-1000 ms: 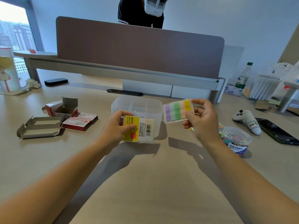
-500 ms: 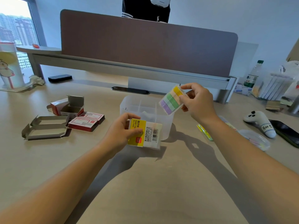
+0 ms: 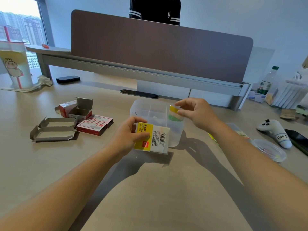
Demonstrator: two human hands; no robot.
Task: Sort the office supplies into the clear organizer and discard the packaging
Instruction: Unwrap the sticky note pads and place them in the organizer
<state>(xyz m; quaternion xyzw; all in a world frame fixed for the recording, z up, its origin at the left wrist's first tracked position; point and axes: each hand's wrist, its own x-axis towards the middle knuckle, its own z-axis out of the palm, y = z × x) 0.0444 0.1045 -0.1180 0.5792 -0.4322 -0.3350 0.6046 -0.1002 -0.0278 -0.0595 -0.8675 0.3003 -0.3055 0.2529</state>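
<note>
The clear organizer (image 3: 141, 108) stands mid-table, split into compartments. My right hand (image 3: 194, 113) pinches the top of a pad of coloured index tabs (image 3: 174, 114), which stands partly lowered into the organizer's right compartment. My left hand (image 3: 131, 135) grips the tabs' clear wrapper with its yellow label and barcode (image 3: 151, 138), just in front of the organizer. Red staple boxes (image 3: 94, 126) lie closed on the left beside an opened red box (image 3: 77, 109) and flattened grey cardboard sleeves (image 3: 53, 130).
A round clear tub of clips (image 3: 268, 150), a white game controller (image 3: 275, 133) and a dark phone (image 3: 298, 140) lie to the right. A paper cup (image 3: 15, 67) stands far left. A brown desk divider (image 3: 158, 49) crosses the back, with a person behind it.
My right hand has carried the coloured tabs from above the table down into the organizer's right compartment. My left hand has kept the wrapper in front of the organizer.
</note>
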